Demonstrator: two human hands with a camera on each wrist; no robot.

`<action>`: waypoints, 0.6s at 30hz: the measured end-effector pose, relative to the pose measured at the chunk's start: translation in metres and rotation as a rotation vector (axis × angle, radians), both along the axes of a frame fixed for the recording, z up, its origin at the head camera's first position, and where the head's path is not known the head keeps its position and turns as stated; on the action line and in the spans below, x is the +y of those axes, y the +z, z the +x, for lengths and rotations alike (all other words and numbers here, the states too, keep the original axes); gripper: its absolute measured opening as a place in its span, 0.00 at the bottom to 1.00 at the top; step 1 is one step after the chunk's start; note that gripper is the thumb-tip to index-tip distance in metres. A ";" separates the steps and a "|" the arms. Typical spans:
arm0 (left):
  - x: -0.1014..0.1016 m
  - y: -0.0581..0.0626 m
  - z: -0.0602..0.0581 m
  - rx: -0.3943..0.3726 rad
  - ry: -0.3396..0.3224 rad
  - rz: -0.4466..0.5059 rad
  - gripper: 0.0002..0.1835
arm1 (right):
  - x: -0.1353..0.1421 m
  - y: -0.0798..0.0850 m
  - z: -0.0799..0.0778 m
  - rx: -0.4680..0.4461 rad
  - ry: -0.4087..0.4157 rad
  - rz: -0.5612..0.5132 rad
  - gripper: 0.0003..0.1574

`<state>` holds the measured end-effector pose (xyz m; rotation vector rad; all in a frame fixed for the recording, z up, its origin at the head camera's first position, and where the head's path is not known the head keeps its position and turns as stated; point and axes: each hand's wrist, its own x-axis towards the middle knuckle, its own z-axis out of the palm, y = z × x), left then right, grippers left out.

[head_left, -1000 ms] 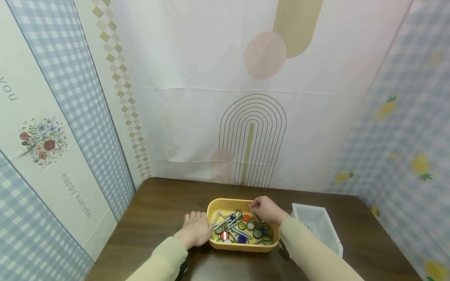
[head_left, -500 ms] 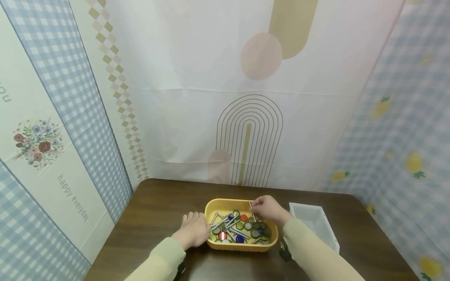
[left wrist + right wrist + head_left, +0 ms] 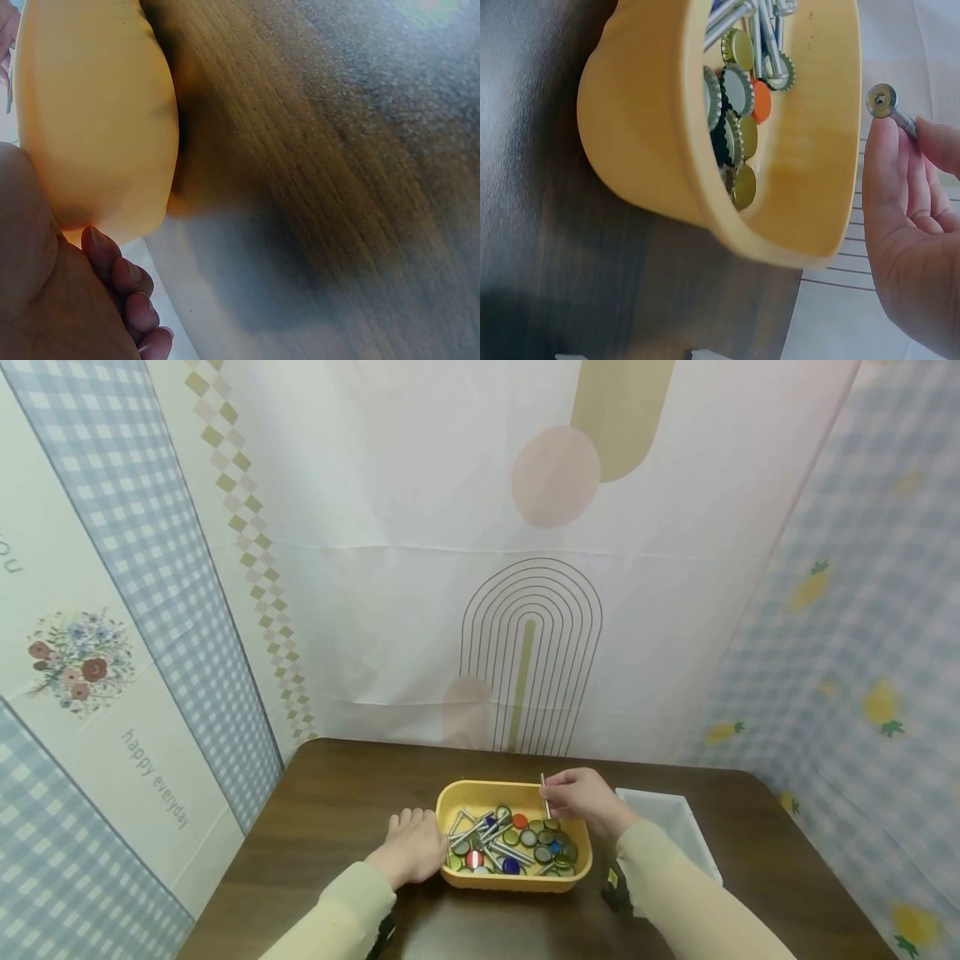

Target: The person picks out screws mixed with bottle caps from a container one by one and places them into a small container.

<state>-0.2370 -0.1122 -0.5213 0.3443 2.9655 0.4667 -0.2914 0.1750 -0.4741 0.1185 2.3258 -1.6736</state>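
A yellow plastic bin point(image 3: 487, 882) on the table holds a mix of metal bolts point(image 3: 513, 852) and bottle caps point(image 3: 527, 837). At its left end is my left hand point(image 3: 415, 843), gripping the rim, with the fingers outside the wall point(image 3: 97, 112) in the left wrist view. Above the bin's back right corner, my right hand point(image 3: 587, 797) pinches one bolt point(image 3: 545, 797) between thumb and fingers. The right wrist view shows this bolt's round flat head point(image 3: 882, 100) with a socket hole, raised beside the bin's rim.
A white plastic tray point(image 3: 697, 837) stands to the right of the bin, partly hidden behind the right forearm. Both sit on a dark wooden table point(image 3: 352, 777). Printed cloth point(image 3: 390, 610) hangs behind the table and along both sides.
My right hand has lifted up and slightly right with the bolt, which now stands higher over the bin's back rim. My left hand stays at the bin's left end.
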 end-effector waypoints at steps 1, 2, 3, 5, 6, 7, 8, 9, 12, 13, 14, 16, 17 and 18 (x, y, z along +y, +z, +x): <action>0.000 -0.001 0.000 0.002 0.001 -0.003 0.17 | 0.002 0.001 0.000 0.001 0.001 0.000 0.13; 0.000 -0.001 -0.001 0.002 0.002 -0.007 0.17 | 0.004 0.002 0.001 0.001 0.001 -0.001 0.13; 0.000 -0.001 -0.001 0.000 0.002 -0.008 0.17 | 0.006 0.003 0.001 0.003 0.003 0.000 0.13; 0.000 -0.001 0.000 -0.003 0.002 -0.009 0.17 | 0.011 0.005 0.002 0.009 0.005 0.001 0.14; 0.001 -0.001 0.000 -0.003 0.002 -0.008 0.17 | 0.014 0.007 0.003 0.013 0.007 0.001 0.14; 0.001 0.000 0.000 -0.005 0.001 -0.003 0.17 | 0.017 0.008 0.003 0.016 0.005 -0.001 0.15; 0.001 0.001 0.000 -0.006 0.000 -0.001 0.16 | 0.020 0.009 0.003 0.019 0.004 0.001 0.15; 0.002 0.001 0.001 -0.007 -0.001 0.002 0.16 | 0.023 0.011 0.004 0.022 0.002 0.006 0.16; 0.002 0.003 0.002 -0.007 -0.001 0.006 0.15 | 0.032 0.016 0.005 0.024 0.005 0.009 0.18; 0.002 0.003 0.002 -0.009 -0.001 0.006 0.15 | 0.036 0.018 0.005 0.024 0.003 0.012 0.18; 0.002 0.003 0.002 -0.007 -0.003 0.008 0.15 | 0.039 0.020 0.006 0.026 0.005 0.015 0.19; 0.001 0.003 0.001 -0.009 -0.003 0.011 0.15 | 0.047 0.022 0.006 0.031 0.008 0.012 0.19; 0.000 0.002 0.001 -0.008 -0.003 0.009 0.15 | 0.052 0.023 0.007 0.036 0.016 0.016 0.20; 0.000 0.002 0.001 -0.006 -0.003 0.010 0.15 | 0.056 0.023 0.007 0.039 0.015 0.020 0.20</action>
